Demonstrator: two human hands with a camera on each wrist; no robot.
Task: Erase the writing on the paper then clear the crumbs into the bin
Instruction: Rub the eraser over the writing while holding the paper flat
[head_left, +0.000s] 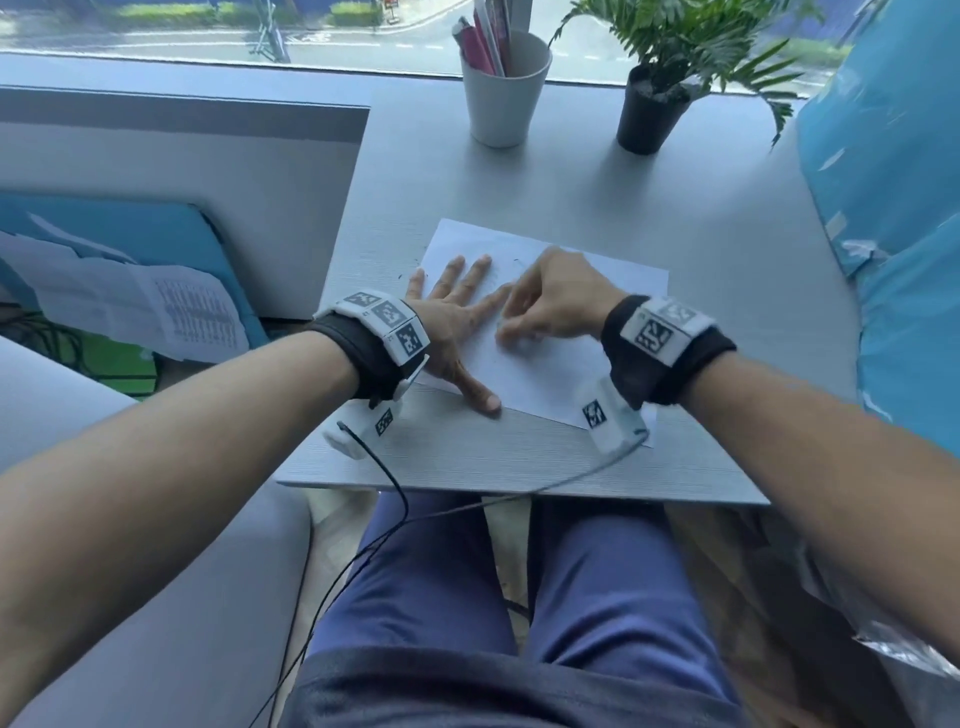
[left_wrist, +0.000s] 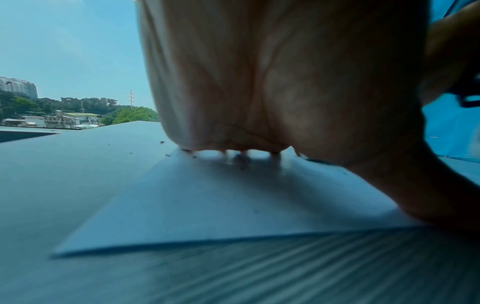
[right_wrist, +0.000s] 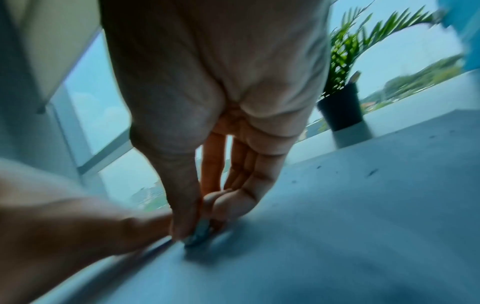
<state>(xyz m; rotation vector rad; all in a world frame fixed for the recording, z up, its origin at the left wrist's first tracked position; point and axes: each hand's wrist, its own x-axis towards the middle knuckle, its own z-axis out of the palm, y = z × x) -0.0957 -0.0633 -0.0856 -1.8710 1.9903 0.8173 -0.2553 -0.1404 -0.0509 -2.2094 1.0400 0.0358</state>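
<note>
A white sheet of paper (head_left: 561, 358) lies on the grey table (head_left: 675, 218) in front of me. My left hand (head_left: 457, 312) lies flat on the sheet's left part with fingers spread, pressing it down. My right hand (head_left: 540, 306) is beside it, blurred, and pinches a small eraser (right_wrist: 200, 232) between thumb and fingers with its tip against the paper (right_wrist: 311, 236). Dark eraser crumbs (left_wrist: 187, 151) are scattered by the sheet's far left corner and on the table (left_wrist: 64, 174). In the left wrist view the palm (left_wrist: 272, 82) fills the top of the picture above the paper (left_wrist: 207, 201).
A white cup (head_left: 504, 93) holding pens and a black potted plant (head_left: 654, 109) stand at the table's far edge. A blue plastic bag (head_left: 893, 208) hangs on the right. Loose printed sheets (head_left: 156, 312) lie on a blue surface to the left. Cables (head_left: 395, 499) cross my lap.
</note>
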